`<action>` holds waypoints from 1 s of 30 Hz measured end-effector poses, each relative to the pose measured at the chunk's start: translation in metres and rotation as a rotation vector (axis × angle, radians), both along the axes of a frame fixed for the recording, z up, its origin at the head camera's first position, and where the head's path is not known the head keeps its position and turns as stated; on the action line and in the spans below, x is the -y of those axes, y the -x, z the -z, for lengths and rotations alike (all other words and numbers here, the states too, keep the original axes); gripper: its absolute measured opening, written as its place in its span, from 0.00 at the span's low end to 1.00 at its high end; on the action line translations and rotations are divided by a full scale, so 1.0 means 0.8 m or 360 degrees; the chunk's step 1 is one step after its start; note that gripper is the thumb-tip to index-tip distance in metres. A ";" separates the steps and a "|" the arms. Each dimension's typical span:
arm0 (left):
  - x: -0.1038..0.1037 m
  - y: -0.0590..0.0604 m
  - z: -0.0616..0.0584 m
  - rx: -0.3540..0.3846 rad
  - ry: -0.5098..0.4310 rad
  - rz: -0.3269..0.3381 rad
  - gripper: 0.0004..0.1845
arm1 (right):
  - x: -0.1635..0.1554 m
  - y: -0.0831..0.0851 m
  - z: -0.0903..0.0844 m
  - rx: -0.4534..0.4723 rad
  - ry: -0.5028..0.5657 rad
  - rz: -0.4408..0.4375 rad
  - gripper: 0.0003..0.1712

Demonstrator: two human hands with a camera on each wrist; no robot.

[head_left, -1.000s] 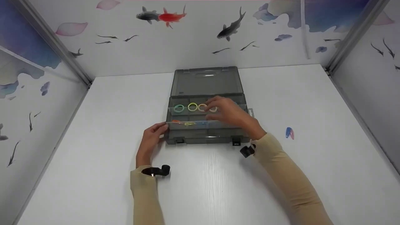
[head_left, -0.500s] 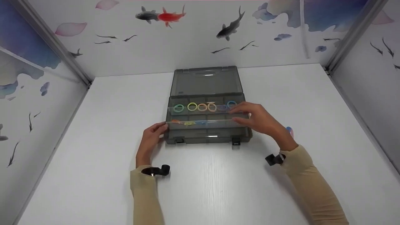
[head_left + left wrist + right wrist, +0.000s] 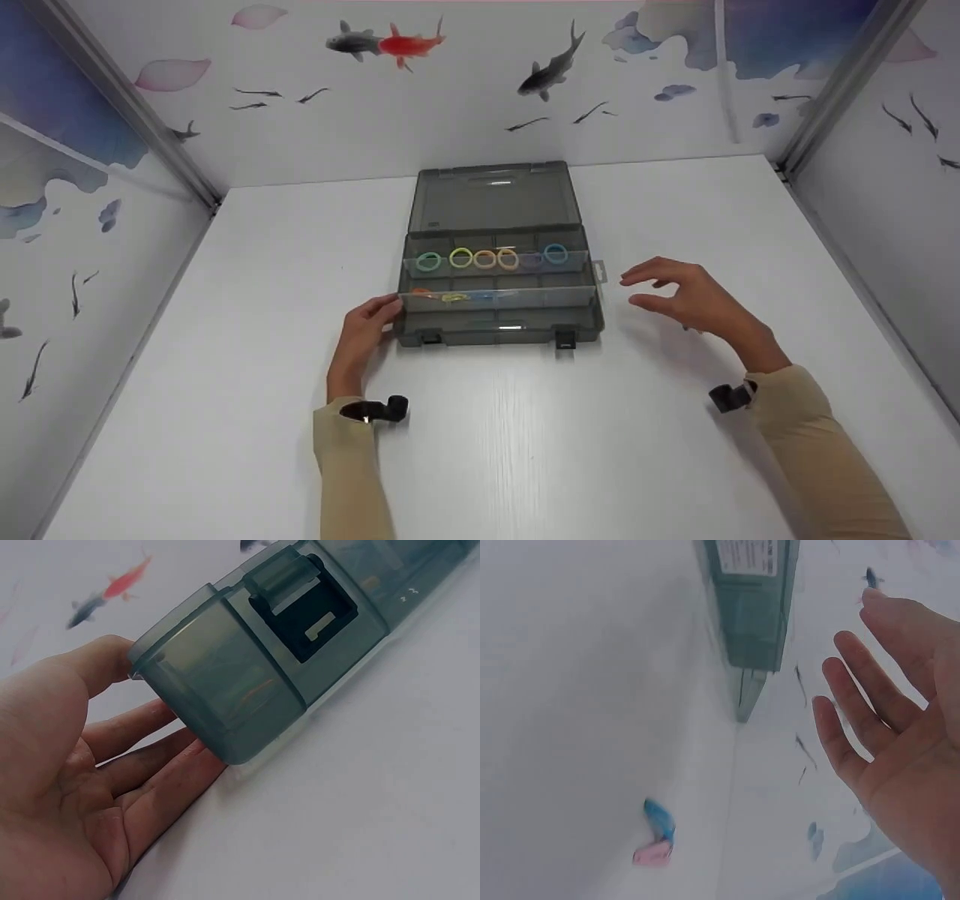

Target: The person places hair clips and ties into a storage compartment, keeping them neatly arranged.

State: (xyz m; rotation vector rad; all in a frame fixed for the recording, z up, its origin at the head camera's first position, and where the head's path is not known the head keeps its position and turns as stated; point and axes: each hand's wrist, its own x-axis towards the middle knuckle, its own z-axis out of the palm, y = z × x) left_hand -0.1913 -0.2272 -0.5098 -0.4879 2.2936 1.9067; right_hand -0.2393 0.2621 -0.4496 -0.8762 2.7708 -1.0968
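A grey translucent storage box (image 3: 499, 334) lies with its lid back on the table. Several hair ties, such as the blue hair tie (image 3: 556, 253) and the green hair tie (image 3: 428, 262), stand in its back row. Orange, yellow and blue hair clips (image 3: 454, 298) lie in the middle row. At the box's left end, my left hand (image 3: 365, 330) grips the side, thumb at the rim and fingers against the wall. My right hand (image 3: 697, 296) hovers right of the box, fingers apart and holding nothing. A blue clip (image 3: 660, 821) and a pink clip (image 3: 653, 853) lie on the table, almost hidden behind this hand in the head view.
The opened lid (image 3: 495, 199) reaches close to the back wall (image 3: 480, 97), which has printed fish. Two black latches, one the right latch (image 3: 565, 340), are on the front side. A hanging tab (image 3: 599, 271) sticks out at the right end.
From over the box's back row, my right hand has moved right, off the box and above the table near the loose clips. The blue hair tie is now uncovered. My left hand stays put.
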 end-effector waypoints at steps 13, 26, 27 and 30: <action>-0.001 0.000 -0.001 0.0023 -0.0039 -0.0011 0.24 | -0.089 0.013 0.022 0.0196 -0.0116 0.0132 0.16; 0.000 -0.001 -0.002 0.0016 -0.0044 0.0006 0.24 | -0.100 0.027 0.024 0.0511 -0.0271 0.0096 0.19; 0.000 -0.001 -0.001 0.0013 -0.0041 0.0006 0.24 | -0.100 0.027 0.024 0.0524 -0.0279 0.0086 0.19; -0.001 -0.001 0.000 0.0019 -0.0026 0.0006 0.24 | -0.101 0.025 0.024 0.0547 -0.0294 0.0071 0.18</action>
